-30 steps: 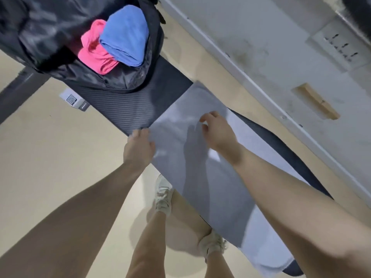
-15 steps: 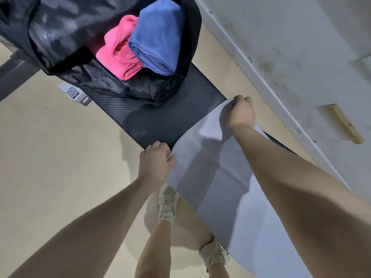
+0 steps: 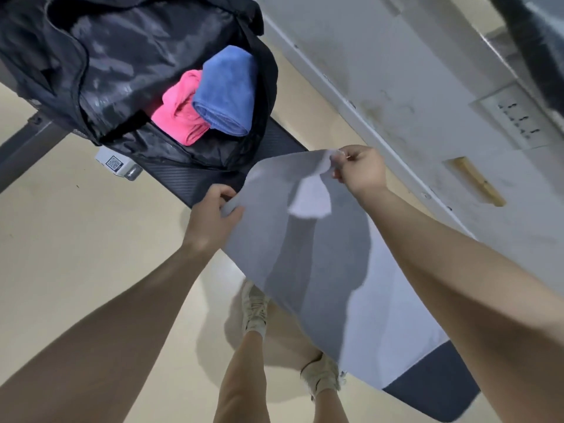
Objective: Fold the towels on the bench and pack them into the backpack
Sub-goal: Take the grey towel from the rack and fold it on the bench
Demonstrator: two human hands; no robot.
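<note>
Towel [image 3: 305,254] corners now lifted off the bench [image 3: 433,383] beside the backpack [image 3: 76,71]; my left hand [image 3: 210,218] and right hand [image 3: 360,169] pinch them, starting the fold.

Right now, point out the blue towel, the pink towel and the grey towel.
blue towel [image 3: 227,90]: head view, middle of its rolled top face.
pink towel [image 3: 180,112]: head view, centre of the visible folds.
grey towel [image 3: 305,254]: head view, flat middle of the sheet.

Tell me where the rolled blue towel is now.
In the head view, upper centre, the rolled blue towel lies inside the open black backpack, touching the pink towel on its left.
</note>
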